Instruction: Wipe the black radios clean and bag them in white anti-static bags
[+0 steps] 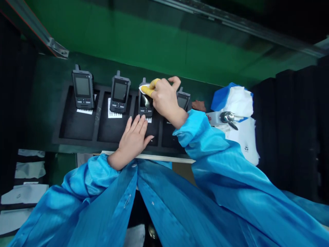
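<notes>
Several handheld radios with screens and short antennas stand in a row in a black compartment tray (77, 139). My right hand (167, 97), with yellow finger cots on two fingers, pinches a small white wipe (141, 88) against the upper screen of the third radio from the left (146, 112). My left hand (134, 139) lies flat with fingers spread, its tips by that radio's lower end. Further left are one radio (120, 92) and another radio (83, 87). The rightmost radio (183, 99) is partly hidden behind my right hand. White printed labels (114, 115) show under the radios.
To the right is a blue box (222, 97) with white wipes (240, 101). Near it are a metal-topped dispenser (227, 117), white bags (248, 140) and a brown crumpled piece (198, 105). A green wall (154, 44) rises behind. White sheets (24, 194) sit at lower left.
</notes>
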Motion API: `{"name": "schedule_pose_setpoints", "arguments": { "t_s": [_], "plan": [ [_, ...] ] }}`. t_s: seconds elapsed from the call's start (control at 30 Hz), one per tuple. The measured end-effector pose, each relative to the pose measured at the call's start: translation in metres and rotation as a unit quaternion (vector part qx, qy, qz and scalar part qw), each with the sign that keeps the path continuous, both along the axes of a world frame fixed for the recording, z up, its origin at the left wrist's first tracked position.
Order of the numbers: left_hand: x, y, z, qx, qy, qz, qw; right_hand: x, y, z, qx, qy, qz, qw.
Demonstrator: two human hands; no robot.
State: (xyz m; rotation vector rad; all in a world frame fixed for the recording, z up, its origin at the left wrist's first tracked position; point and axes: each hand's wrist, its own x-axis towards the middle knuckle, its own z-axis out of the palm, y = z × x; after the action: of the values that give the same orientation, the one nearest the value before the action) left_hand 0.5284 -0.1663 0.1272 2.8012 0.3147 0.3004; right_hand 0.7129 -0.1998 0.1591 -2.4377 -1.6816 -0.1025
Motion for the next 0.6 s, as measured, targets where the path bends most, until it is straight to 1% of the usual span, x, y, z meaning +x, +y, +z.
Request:
{"name": "schedule_pose_setpoints", "arguments": {
  "t_s": [0.07, 0.2, 0.23, 0.3, 0.4, 0.47, 0.53, 0.6],
  "plan": [
    [0.000, 0.000, 0.000, -0.007, 0.000, 0.002, 1.000, -0.002, -0.002, -0.001, -0.005, 0.000, 0.001, 1.000],
    [0.000, 0.000, 0.000, -0.030, 0.009, 0.000, 0.999, -0.019, -0.022, -0.006, -0.060, 0.002, 0.069, 0.996],
    [0.000, 0.000, 0.000, -0.033, 0.011, 0.000, 0.999, -0.021, -0.024, -0.006, -0.065, 0.002, 0.076, 0.995],
    [0.001, 0.000, 0.000, -0.033, 0.013, -0.001, 0.999, -0.017, -0.020, -0.004, -0.054, -0.003, 0.056, 0.997],
    [0.001, 0.000, 0.001, -0.029, 0.011, 0.001, 1.000, 0.002, -0.003, 0.002, -0.014, -0.001, 0.000, 1.000],
    [0.001, 0.001, 0.001, -0.028, 0.011, 0.003, 1.000, 0.015, 0.004, 0.004, 0.005, 0.009, -0.014, 1.000],
    [0.001, 0.001, 0.001, -0.028, 0.011, 0.002, 1.000, 0.021, 0.003, 0.002, 0.015, 0.027, -0.017, 0.999],
    [0.002, 0.001, 0.001, -0.028, 0.010, 0.001, 1.000, 0.019, -0.006, -0.003, 0.017, 0.049, -0.014, 0.999]
  ]
}}
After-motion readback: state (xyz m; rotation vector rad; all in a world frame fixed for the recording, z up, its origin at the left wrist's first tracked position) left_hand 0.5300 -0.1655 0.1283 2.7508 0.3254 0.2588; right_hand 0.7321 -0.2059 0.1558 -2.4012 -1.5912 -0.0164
